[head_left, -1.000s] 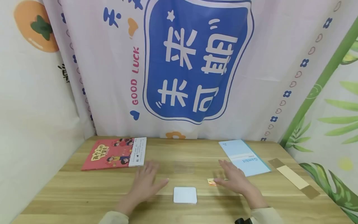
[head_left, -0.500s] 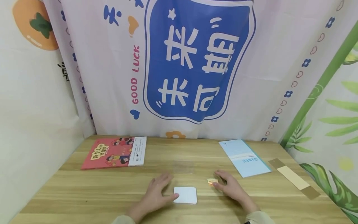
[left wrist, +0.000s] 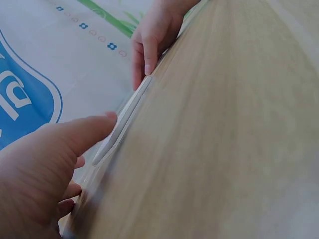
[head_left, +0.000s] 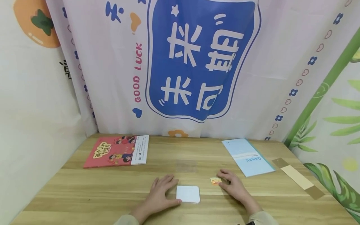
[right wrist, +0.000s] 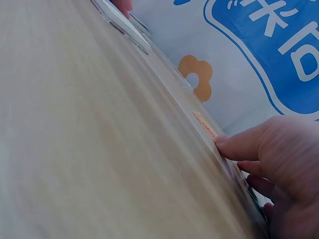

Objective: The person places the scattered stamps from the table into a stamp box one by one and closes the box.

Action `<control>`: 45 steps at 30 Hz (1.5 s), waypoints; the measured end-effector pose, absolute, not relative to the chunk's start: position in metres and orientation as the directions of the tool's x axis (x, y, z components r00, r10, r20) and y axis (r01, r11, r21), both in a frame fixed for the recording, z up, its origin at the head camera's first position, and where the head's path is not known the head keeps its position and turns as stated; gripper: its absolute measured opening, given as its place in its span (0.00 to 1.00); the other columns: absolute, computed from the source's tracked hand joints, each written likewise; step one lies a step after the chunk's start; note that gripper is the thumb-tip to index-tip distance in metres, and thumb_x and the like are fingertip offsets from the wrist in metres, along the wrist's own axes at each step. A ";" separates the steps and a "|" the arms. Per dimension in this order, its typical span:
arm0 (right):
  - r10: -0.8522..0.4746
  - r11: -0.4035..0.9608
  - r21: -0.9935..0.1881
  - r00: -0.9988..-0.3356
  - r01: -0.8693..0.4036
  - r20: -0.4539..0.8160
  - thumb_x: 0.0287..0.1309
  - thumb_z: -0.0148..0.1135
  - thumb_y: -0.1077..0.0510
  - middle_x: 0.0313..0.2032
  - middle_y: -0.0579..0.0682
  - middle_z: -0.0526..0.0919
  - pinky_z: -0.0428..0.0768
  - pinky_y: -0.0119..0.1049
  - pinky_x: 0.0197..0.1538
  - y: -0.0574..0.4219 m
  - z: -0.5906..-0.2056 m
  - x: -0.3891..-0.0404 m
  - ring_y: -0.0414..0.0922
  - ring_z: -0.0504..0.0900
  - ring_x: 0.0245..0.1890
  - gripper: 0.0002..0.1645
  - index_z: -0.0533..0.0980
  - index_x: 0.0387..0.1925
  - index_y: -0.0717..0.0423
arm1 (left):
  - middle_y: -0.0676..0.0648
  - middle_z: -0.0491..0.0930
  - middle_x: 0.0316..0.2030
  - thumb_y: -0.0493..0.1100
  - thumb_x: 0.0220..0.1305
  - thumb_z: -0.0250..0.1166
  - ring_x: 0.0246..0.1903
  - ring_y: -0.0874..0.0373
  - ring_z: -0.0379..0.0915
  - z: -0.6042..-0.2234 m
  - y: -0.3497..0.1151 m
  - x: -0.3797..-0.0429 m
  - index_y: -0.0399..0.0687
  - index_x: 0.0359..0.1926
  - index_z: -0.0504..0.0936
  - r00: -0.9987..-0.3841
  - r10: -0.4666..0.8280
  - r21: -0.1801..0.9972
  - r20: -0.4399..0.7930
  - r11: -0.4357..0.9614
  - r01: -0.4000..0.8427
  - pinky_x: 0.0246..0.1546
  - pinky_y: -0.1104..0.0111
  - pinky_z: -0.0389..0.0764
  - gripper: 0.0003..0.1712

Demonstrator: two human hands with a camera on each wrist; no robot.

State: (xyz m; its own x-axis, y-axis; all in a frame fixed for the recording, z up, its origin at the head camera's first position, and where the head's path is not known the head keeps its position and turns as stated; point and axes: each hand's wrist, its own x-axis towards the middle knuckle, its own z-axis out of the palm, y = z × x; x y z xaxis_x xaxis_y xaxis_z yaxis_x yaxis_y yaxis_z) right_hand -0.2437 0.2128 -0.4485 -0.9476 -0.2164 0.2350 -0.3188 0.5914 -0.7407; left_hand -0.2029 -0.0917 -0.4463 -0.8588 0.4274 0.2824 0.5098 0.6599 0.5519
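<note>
Saw the white slab (head_left: 188, 194) edge-on from the left wrist, only top face from the head; found it flat on the table (head_left: 84, 200), long axis left-right. Saw left hand (head_left: 159, 197) spread, thumb at slab's corner; right hand (head_left: 235, 188) loosely bent, thumb touching orange card (head_left: 215, 181) rightward.

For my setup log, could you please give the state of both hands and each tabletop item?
Left hand: thumb at white slab
Right hand: thumb at orange card
White slab: flat
Orange card: flat
Clear sheet: flat
Red book: closed, flat
Blue Gambit booklet: closed, flat
Tan strip: flat
</note>
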 end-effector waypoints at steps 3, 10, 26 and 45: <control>-0.207 0.588 -0.746 -0.950 -0.311 0.233 0.44 0.63 0.64 0.53 0.61 0.67 0.55 0.55 0.55 0.214 -0.449 -0.244 0.61 0.59 0.55 0.17 0.77 0.41 0.60 | 0.38 0.61 0.57 0.65 0.42 0.61 0.58 0.43 0.50 -0.446 -0.092 -0.204 0.43 0.53 0.71 -0.860 0.431 0.544 0.275 0.668 0.508 0.54 0.44 0.38 0.41; -0.183 0.587 -0.750 -0.952 -0.305 0.244 0.43 0.63 0.66 0.52 0.60 0.68 0.55 0.54 0.55 0.215 -0.449 -0.242 0.60 0.60 0.55 0.13 0.78 0.36 0.57 | 0.39 0.60 0.58 0.67 0.42 0.60 0.59 0.44 0.48 -0.445 -0.090 -0.206 0.45 0.51 0.73 -0.855 0.456 0.512 0.249 0.687 0.516 0.54 0.45 0.38 0.41; -0.154 0.599 -0.735 -0.947 -0.316 0.282 0.40 0.64 0.69 0.48 0.59 0.72 0.58 0.53 0.54 0.211 -0.446 -0.242 0.58 0.64 0.52 0.12 0.77 0.31 0.55 | 0.39 0.61 0.57 0.67 0.41 0.61 0.58 0.43 0.49 -0.444 -0.091 -0.204 0.46 0.49 0.74 -0.854 0.451 0.511 0.260 0.686 0.518 0.54 0.44 0.39 0.38; -0.111 0.660 -0.658 -0.913 -0.363 0.393 0.37 0.62 0.74 0.25 0.45 0.73 0.72 0.36 0.34 0.203 -0.447 -0.244 0.41 0.71 0.29 0.14 0.76 0.28 0.56 | 0.40 0.61 0.57 0.67 0.41 0.61 0.58 0.44 0.50 -0.447 -0.091 -0.204 0.47 0.50 0.74 -0.855 0.442 0.499 0.274 0.694 0.518 0.54 0.44 0.39 0.39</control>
State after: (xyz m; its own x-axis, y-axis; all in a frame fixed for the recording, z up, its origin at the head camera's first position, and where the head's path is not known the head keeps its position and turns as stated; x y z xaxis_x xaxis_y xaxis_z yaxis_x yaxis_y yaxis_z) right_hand -0.2436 0.2028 -0.4475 -0.9128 -0.1109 0.3930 -0.3634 0.6597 -0.6579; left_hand -0.2044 -0.0912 -0.4467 -0.8545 0.4415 0.2735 0.5185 0.6940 0.4995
